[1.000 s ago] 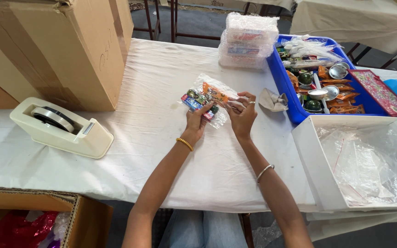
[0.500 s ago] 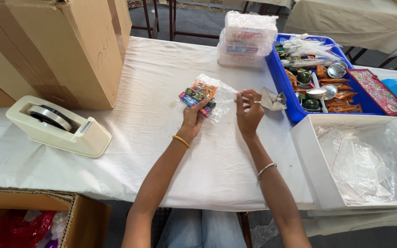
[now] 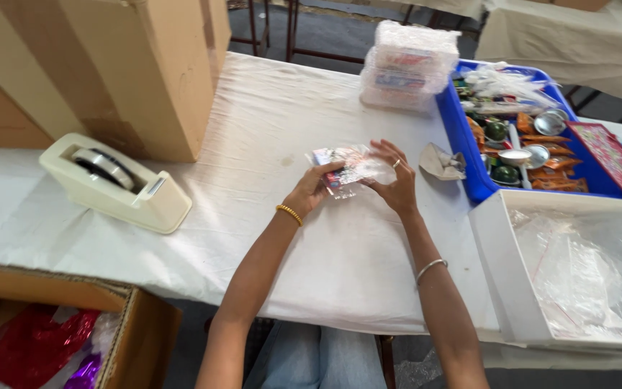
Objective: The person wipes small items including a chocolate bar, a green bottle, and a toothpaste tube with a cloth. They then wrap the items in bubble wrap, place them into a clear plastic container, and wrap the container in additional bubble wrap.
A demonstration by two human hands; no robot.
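Right hand (image 3: 396, 184) back from blue tray (image 3: 462, 144), both now gripping clear packet (image 3: 347, 169); left hand (image 3: 311, 193) pinches near end, long axis crosswise between hands.

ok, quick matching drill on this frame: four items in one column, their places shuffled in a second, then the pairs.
Items:
1. tape dispenser
2. clear packet of small items
3. blue tray
4. white box of clear bags

Places:
A. held between left hand and right hand
B. far right of the table, full of small goods
C. left side, in front of the big cardboard box
D. near right corner of the table

Pairs: 1-C, 2-A, 3-B, 4-D
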